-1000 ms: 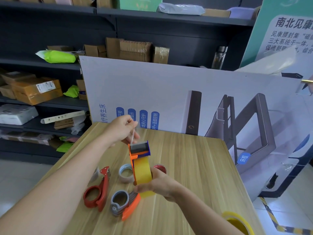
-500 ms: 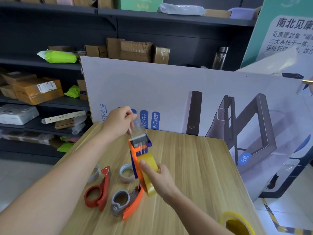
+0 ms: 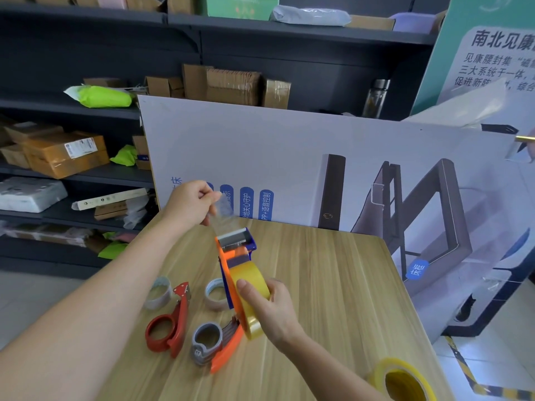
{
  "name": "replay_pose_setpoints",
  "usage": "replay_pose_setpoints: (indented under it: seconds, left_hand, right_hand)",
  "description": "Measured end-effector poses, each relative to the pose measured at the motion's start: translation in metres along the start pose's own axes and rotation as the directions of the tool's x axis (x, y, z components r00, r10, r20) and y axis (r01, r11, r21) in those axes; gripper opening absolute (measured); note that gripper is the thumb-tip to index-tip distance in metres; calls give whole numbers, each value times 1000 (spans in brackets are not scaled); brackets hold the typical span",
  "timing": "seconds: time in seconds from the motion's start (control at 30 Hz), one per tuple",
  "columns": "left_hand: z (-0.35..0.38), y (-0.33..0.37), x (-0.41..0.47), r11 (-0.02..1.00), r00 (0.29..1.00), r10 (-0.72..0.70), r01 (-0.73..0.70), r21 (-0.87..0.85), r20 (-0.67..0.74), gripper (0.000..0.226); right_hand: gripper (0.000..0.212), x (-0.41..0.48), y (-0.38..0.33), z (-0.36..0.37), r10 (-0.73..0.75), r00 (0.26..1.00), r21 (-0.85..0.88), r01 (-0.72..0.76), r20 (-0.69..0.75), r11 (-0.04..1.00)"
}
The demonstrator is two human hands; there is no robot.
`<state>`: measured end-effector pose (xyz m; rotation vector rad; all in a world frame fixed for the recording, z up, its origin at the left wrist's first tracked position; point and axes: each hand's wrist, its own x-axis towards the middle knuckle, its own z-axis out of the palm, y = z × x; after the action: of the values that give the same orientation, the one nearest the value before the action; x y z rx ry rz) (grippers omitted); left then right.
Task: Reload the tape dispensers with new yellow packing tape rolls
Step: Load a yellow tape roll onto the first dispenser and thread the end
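A wooden bench (image 3: 333, 299) stood before dark shelves (image 3: 58, 108) stacked with cartons and parcels. A large printed board (image 3: 289, 157) leaned along the bench's far edge, at 12 o'clock.

Near the middle of the bench the right hand (image 3: 272, 311) gripped an orange and blue dispenser (image 3: 235, 241). Its thumb pressed on the yellow roll (image 3: 252, 273) loaded in the dispenser, and its fingers curled round the far side. At 11 o'clock from the dispenser the left hand (image 3: 189, 202) pinched the end of a clear strip (image 3: 224, 215), drawn up and out past the dispenser's roller.

On the bench at 8 o'clock from the dispenser lay a red dispenser (image 3: 179, 311), with a bare core (image 3: 158, 292) just beside its tip. A second core (image 3: 215, 293) sat partly hidden behind the held dispenser. A grey dispenser (image 3: 199, 353) with an orange handle lay at 7 o'clock, close under the roll; whether they touched could not be told. A spare roll (image 3: 379, 377) sat at 4 o'clock by the near edge, well apart, past the right forearm.

A second earlier the dispenser had stood upright, with the right hand under the roll and the left hand close above the roller. By this moment the dispenser leaned away, the thumb had moved onto the roll, and the strip was longer.
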<state>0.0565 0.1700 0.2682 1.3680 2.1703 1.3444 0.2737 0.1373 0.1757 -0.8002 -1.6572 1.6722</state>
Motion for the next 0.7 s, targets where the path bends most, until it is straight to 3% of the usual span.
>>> replay_pose_setpoints:
  seconds: [0.2,0.33,0.57,0.7]
  left_hand:
    - [10,-14,-2,995,996,-87,88,-36,35,26]
    - [26,-26,-7,983,983,-164,170,-64,87,27]
    - [55,-49,-22,876,886,-366,431,-218,284,20]
    - [53,-43,-13,909,927,-339,366,-197,159,25]
  right_hand:
    - [40,-3,-1,-1,-15,1000,16,15,7,1000]
    - [31,-6,-2,-3,-22,1000,36,22,0,999]
    - [37,-8,1,-11,5,1000,58,-3,-26,998]
    - [36,-10,7,-14,45,999,18,-45,-27,999]
